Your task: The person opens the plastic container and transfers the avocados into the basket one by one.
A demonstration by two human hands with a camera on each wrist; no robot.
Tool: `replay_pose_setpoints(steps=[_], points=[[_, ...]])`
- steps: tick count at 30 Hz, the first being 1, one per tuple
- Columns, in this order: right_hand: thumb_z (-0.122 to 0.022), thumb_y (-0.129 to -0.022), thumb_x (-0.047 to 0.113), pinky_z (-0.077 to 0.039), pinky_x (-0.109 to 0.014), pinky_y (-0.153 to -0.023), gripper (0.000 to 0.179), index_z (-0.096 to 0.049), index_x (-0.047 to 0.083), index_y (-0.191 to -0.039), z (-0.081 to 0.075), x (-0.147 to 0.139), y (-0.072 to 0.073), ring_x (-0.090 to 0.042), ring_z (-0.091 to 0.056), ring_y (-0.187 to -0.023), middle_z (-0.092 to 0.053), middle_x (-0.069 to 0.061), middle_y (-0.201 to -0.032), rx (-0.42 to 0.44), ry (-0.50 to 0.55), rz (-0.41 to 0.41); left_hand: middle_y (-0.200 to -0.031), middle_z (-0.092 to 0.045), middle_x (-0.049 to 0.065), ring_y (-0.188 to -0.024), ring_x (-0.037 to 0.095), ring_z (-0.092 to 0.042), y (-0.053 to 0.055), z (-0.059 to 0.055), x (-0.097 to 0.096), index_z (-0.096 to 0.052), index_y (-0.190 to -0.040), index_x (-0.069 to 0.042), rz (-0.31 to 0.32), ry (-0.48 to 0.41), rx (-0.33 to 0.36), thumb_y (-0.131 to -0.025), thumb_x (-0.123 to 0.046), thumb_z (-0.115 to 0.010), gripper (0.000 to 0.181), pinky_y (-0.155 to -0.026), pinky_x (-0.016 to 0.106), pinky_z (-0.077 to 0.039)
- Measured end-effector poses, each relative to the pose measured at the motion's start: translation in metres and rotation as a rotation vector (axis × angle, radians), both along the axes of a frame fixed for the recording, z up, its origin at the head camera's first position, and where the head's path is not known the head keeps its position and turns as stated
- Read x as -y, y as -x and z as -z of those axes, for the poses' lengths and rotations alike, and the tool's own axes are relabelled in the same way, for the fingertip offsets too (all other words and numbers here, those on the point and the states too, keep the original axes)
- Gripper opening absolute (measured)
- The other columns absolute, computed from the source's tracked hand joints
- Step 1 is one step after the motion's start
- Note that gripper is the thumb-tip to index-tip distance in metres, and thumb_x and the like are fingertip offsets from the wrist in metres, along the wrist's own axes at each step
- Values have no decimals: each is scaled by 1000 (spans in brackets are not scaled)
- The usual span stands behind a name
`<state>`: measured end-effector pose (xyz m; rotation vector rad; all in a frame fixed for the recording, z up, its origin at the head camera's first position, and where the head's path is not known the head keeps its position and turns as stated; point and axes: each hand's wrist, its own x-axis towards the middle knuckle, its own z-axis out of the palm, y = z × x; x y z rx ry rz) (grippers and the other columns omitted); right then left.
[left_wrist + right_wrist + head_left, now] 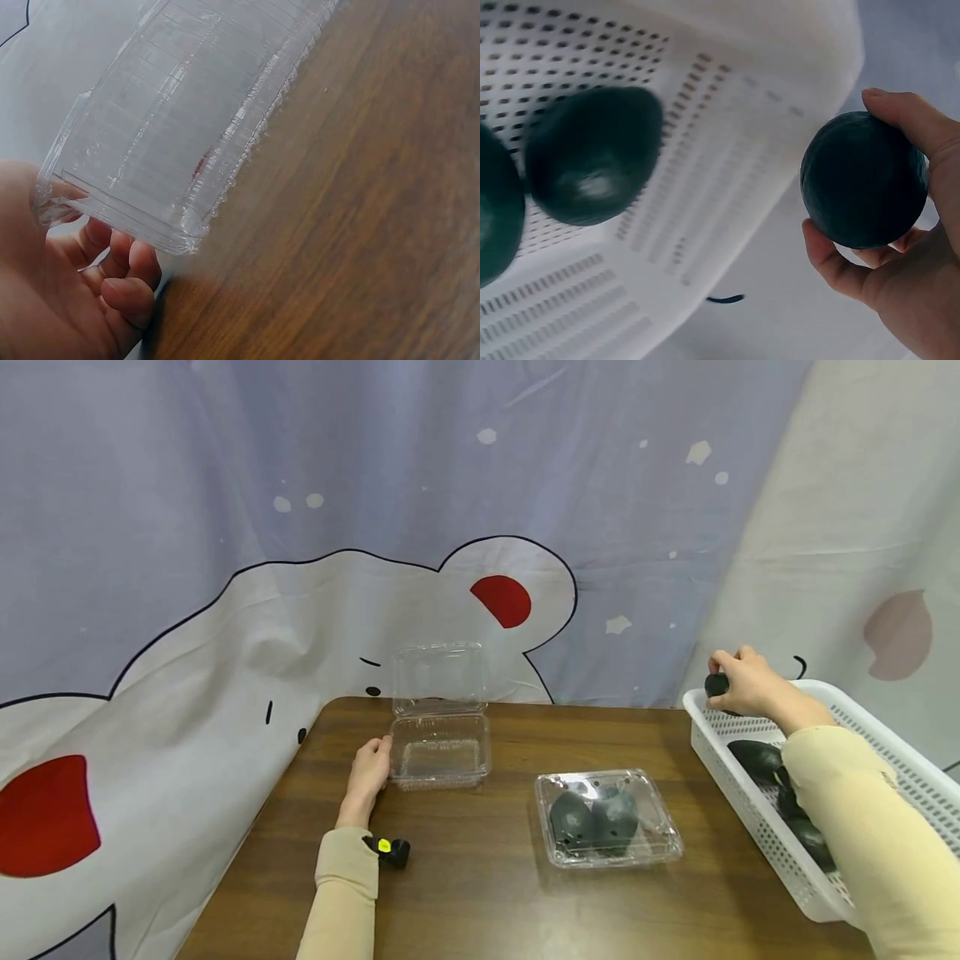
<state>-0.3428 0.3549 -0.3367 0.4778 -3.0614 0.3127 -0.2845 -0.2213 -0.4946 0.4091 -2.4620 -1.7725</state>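
My right hand (753, 687) grips a dark green avocado (864, 180) above the far left end of the white basket (757, 827); thumb and fingers curl round the fruit's sides. Several more avocados (592, 155) lie inside that basket, partly hidden by the right sleeve in the head view. At the left, my left hand (369, 770) holds the near-left side of an open clear plastic clamshell box (440, 752). Its lid (439, 677) stands raised at the back, and nothing lies inside. The left wrist view shows curled fingers (131, 296) at the box's edge.
A closed clear clamshell (663, 843) with two avocados (592, 818) in it sits between the open box and the basket. The brown wooden table (480, 902) ends at a patterned curtain (637, 527) behind. A black wrist camera (393, 852) is strapped to the left wrist.
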Motion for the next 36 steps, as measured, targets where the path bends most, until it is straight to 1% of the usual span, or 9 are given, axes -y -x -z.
replay_pose_setpoints(steps=[6, 10, 15, 19, 22, 25, 28, 33, 36], points=[[-78, -77, 22, -41, -60, -69, 52, -44, 1, -110, 12, -29, -5, -55, -42, -93, -38, -36, -102, -8, 12, 52, -62, -44, 4, -49, 16, -38, -1, 0, 2, -49, -91, 1, 14, 7, 1, -106, -36, -38, 42, -47, 30, -35], [-77, -77, 21, -39, -61, -70, 50, -43, -1, -107, 20, -44, -7, -56, -41, -93, -38, -36, -100, -13, 26, 71, -61, -43, 4, -49, 17, -37, -3, -1, 5, -49, -92, 1, 11, 12, 3, -106, -36, -37, 42, -47, 31, -35], [-76, -79, 21, -39, -62, -72, 49, -42, -4, -104, 31, -61, -9, -57, -40, -96, -37, -40, -101, 16, 47, 105, -62, -43, 4, -47, 17, -34, -5, -2, 7, -49, -93, 1, 22, 2, 4, -107, -36, -36, 42, -48, 33, -34], [-76, -80, 22, -39, -64, -76, 51, -42, -6, -105, 40, -72, -11, -57, -40, -98, -38, -43, -102, 33, 58, 131, -64, -44, 5, -49, 17, -37, -6, -1, 7, -48, -89, 0, 7, 15, -10, -106, -36, -37, 41, -49, 32, -36], [-76, -80, 23, -38, -63, -77, 50, -42, -6, -104, 46, -77, -12, -55, -40, -97, -41, -41, -99, 27, 70, 144, -65, -45, 5, -50, 18, -39, -6, 0, 7, -48, -88, 0, -5, 25, -20, -106, -36, -38, 41, -49, 31, -36], [-76, -80, 23, -37, -62, -78, 50, -43, -7, -103, 52, -83, -13, -55, -42, -96, -45, -40, -97, 10, 85, 154, -66, -45, 5, -51, 18, -39, -6, 0, 7, -48, -88, -1, -5, 23, -16, -106, -37, -38, 41, -49, 31, -36], [-77, -80, 23, -39, -57, -73, 50, -45, -9, -102, 58, -88, -15, -51, -47, -89, -50, -36, -93, 4, 112, 159, -67, -45, 5, -53, 18, -41, -7, 1, 6, -48, -89, 0, -11, 21, -10, -106, -37, -38, 42, -49, 30, -36], [-77, -80, 25, -40, -45, -63, 50, -46, -9, -99, 68, -99, -20, -42, -51, -77, -53, -27, -82, 44, 127, 197, -69, -46, 6, -55, 18, -44, -7, 2, 4, -48, -90, 0, 0, 17, -11, -106, -34, -37, 40, -51, 30, -37], [-76, -80, 27, -39, -45, -63, 50, -45, -8, -99, 72, -103, -21, -43, -52, -77, -54, -27, -81, 63, 121, 217, -70, -45, 7, -54, 19, -41, -8, 2, 3, -48, -91, 2, 12, 6, -15, -106, -34, -37, 40, -51, 31, -37]])
